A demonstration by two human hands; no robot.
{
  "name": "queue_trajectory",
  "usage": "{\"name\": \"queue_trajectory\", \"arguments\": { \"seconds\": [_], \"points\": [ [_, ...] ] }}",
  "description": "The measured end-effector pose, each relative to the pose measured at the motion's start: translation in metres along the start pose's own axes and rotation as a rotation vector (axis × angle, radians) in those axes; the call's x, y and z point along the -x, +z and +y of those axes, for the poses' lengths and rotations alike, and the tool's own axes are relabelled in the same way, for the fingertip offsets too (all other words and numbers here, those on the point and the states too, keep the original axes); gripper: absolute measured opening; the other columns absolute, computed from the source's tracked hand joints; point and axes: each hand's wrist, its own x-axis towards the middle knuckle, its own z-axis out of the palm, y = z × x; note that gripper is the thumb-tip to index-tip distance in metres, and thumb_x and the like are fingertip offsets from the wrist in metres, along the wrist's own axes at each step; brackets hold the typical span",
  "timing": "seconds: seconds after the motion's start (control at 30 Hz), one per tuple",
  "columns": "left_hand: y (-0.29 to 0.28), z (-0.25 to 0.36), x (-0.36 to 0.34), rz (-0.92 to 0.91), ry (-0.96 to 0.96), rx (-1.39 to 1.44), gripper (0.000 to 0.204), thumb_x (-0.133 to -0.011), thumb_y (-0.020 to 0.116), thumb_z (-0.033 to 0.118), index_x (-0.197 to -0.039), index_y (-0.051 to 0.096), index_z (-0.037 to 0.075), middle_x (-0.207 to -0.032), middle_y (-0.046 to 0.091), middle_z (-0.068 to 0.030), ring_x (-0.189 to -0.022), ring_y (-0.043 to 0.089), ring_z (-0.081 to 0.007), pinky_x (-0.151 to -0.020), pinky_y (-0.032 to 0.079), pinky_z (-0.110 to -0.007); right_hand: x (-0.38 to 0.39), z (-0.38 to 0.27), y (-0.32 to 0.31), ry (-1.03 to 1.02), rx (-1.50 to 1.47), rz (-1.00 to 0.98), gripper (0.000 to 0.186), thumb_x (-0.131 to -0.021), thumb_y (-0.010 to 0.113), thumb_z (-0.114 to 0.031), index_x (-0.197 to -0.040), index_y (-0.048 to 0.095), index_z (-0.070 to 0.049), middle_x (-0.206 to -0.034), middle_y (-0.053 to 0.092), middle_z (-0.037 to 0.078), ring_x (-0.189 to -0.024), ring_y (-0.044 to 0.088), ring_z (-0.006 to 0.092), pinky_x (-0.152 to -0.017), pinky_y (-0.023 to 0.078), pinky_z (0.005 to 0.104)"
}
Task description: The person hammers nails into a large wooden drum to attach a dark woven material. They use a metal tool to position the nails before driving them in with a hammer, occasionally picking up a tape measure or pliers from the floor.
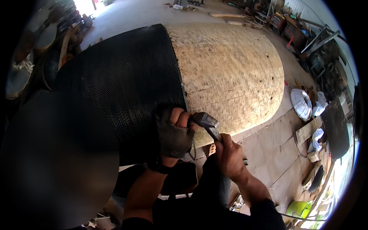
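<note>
The right hand [231, 157] has its fingers wrapped around the handle of a hammer [209, 122], the head positioned just beside the knuckles of the gloved left hand [174, 134]. The left fingers are curled at the edge where a black ribbed covering [126, 73] meets the pale, barrel-shaped drum [230, 69]; whether they grip anything cannot be determined.

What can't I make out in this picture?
All in the head view:
What, if anything, the left hand pinches: its own fingers and the hammer hide it.
The lower left of the black layer: a dark shape covers it.
What that shape is: too blurred.
The underside of the drum: hidden by the drum itself.
What lies beyond the bright opening: lost in glare, cut by the top edge.
</note>
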Motion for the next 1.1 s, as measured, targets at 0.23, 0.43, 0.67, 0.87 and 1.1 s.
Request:
{"name": "queue_trajectory", "arguments": {
  "seconds": [0.23, 0.43, 0.67, 0.87, 1.1],
  "points": [
    [-0.013, 0.001, -0.002, -0.058, -0.046, 0.157, 0.023, -0.081, 0.076, 0.008, -0.101, 0.067, 0.006, -0.099, 0.06, -0.0097, -0.084, 0.062, -0.0282, -0.074, 0.05, -0.042, 0.026, 0.004, -0.002, 0.197, -0.256, 0.104, 0.02, -0.106, 0.052, -0.017, -0.115, 0.057, 0.0, -0.072, 0.062, 0.022, -0.062, 0.064, 0.0442, -0.055, 0.049, 0.0474],
    [-0.065, 0.027, 0.052, -0.129, -0.053, 0.132, 0.027, -0.081, 0.075, 0.001, -0.106, 0.067, 0.007, -0.105, 0.059, -0.0114, -0.085, 0.063, -0.0261, -0.07, 0.053, -0.038, 0.073, 0.014, 0.012, 0.3, -0.293, 0.09, 0.024, -0.109, 0.049, -0.021, -0.11, 0.058, 0.001, -0.069, 0.06, 0.017, -0.06, 0.06, 0.0333, -0.055, 0.046, 0.0416],
    [-0.089, 0.029, 0.197, -0.569, -0.217, -0.244, 0.037, -0.086, 0.072, 0.012, -0.121, 0.066, 0.006, -0.125, 0.061, -0.0177, -0.113, 0.061, -0.0369, -0.102, 0.049, -0.051, 0.112, 0.016, 0.029, 0.43, -0.397, 0.066, 0.032, -0.11, 0.049, -0.027, -0.103, 0.061, 0.002, -0.064, 0.057, 0.005, -0.055, 0.051, 0.0118, -0.051, 0.042, 0.0317],
    [-0.072, 0.028, 0.239, -0.768, -0.292, -0.278, 0.051, -0.09, 0.068, 0.027, -0.136, 0.058, 0.007, -0.136, 0.056, -0.0186, -0.13, 0.051, -0.04, -0.117, 0.034, -0.061, 0.112, 0.004, 0.026, 0.565, -0.498, -0.036, 0.025, -0.109, 0.053, -0.02, -0.102, 0.06, 0.003, -0.07, 0.062, 0.015, -0.061, 0.062, 0.0239, -0.057, 0.048, 0.039],
    [-0.064, 0.026, 0.241, -0.726, -0.236, -0.376, 0.048, -0.089, 0.07, 0.032, -0.13, 0.059, 0.008, -0.132, 0.057, -0.017, -0.129, 0.05, -0.0447, -0.114, 0.034, -0.065, 0.121, 0.001, 0.027, 0.498, -0.504, 0.071, 0.038, -0.111, 0.049, -0.033, -0.102, 0.061, 0.002, -0.062, 0.056, 0.003, -0.056, 0.051, 0.0093, -0.051, 0.041, 0.0296]
  ]
}}
